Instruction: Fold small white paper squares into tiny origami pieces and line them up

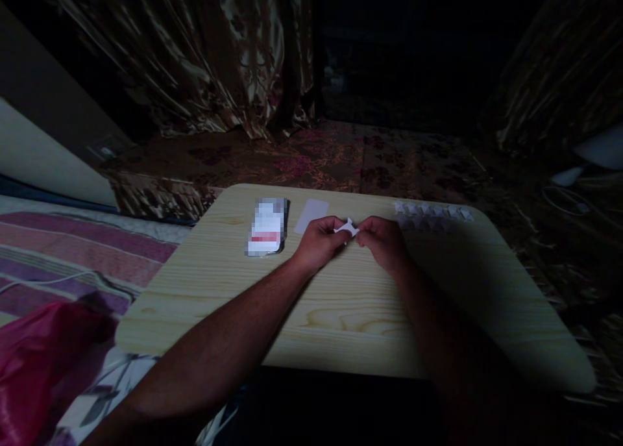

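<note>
Pinching white paper (348, 227), both hands (317, 241) curled | left: blurred slab (266, 228), sheet (311, 214) | right: folded pieces (425, 210)

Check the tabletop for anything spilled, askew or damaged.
Nothing stands out in this dim light: the small white pieces sit in two rows, the pale sheet lies flat, and the left hand and right hand hold another piece.

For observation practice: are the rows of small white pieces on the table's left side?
No, the small white pieces lie toward the far right of the table.
</note>
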`<action>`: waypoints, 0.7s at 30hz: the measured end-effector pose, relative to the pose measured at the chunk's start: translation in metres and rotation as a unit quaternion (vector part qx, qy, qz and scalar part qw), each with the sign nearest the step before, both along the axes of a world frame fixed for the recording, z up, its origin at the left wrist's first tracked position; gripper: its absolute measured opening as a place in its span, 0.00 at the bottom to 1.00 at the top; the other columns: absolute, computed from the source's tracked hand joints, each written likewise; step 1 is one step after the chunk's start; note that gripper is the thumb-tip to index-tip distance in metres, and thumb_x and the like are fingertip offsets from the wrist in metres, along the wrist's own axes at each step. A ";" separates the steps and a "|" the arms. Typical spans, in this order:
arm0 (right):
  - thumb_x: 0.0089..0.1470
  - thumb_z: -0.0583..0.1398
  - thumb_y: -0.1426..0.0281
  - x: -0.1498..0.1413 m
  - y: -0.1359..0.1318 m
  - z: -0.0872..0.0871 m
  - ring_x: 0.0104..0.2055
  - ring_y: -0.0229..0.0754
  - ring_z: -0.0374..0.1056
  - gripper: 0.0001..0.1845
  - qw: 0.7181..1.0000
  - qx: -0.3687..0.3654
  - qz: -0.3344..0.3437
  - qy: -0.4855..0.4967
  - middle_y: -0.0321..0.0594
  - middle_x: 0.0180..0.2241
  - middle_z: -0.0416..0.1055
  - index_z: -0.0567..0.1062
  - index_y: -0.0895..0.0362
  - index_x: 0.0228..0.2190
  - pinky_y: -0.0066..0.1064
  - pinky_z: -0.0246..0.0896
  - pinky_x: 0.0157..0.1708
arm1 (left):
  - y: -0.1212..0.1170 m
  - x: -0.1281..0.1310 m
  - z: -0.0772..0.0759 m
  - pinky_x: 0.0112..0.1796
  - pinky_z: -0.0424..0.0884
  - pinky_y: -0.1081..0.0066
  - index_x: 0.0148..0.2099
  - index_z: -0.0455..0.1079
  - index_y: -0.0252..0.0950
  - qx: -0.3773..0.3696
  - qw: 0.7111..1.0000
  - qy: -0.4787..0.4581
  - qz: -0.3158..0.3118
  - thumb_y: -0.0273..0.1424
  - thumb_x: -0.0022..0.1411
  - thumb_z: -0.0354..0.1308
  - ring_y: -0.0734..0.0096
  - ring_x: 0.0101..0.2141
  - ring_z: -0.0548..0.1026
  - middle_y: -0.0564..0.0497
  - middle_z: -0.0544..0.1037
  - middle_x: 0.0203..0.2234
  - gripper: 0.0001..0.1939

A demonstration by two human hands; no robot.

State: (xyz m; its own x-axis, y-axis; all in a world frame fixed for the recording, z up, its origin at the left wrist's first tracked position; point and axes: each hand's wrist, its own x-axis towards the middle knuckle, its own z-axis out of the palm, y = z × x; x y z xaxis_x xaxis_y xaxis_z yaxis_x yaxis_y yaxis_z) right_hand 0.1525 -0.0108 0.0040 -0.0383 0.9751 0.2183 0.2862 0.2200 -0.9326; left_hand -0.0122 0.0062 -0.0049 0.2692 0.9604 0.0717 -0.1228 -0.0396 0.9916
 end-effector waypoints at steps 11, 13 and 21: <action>0.44 0.62 0.67 -0.002 -0.001 0.003 0.24 0.37 0.66 0.06 0.999 -0.026 0.010 0.024 0.34 0.22 0.72 0.74 0.57 0.26 0.28 0.56 0.25 | 0.001 0.000 0.000 0.26 0.60 0.73 0.28 0.71 0.33 0.001 1.000 -0.006 0.021 0.34 0.48 0.66 0.77 0.22 0.67 0.54 0.74 0.21 0.10; 0.43 0.62 0.67 -0.001 0.000 0.002 0.24 0.37 0.65 0.06 1.000 -0.023 0.006 0.018 0.34 0.22 0.72 0.74 0.57 0.26 0.28 0.56 0.25 | 0.001 0.000 0.001 0.26 0.60 0.74 0.28 0.71 0.33 0.004 1.000 -0.005 0.019 0.34 0.48 0.66 0.77 0.22 0.67 0.54 0.74 0.21 0.10; 0.42 0.61 0.69 -0.001 0.000 0.000 0.22 0.35 0.62 0.05 1.000 -0.007 -0.013 -0.012 0.32 0.19 0.69 0.74 0.57 0.25 0.27 0.52 0.22 | -0.001 0.000 0.000 0.23 0.56 0.75 0.29 0.70 0.33 0.019 0.999 0.033 0.007 0.35 0.50 0.64 0.79 0.21 0.64 0.54 0.73 0.21 0.10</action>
State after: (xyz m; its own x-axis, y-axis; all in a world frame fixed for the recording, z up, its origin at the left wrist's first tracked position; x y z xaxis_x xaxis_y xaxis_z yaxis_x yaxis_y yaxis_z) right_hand 0.1519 -0.0110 0.0042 -0.0178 0.9788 0.2041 0.3145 0.1992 -0.9281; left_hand -0.0117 0.0054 -0.0051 0.2612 0.9610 0.0909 -0.0556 -0.0790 0.9953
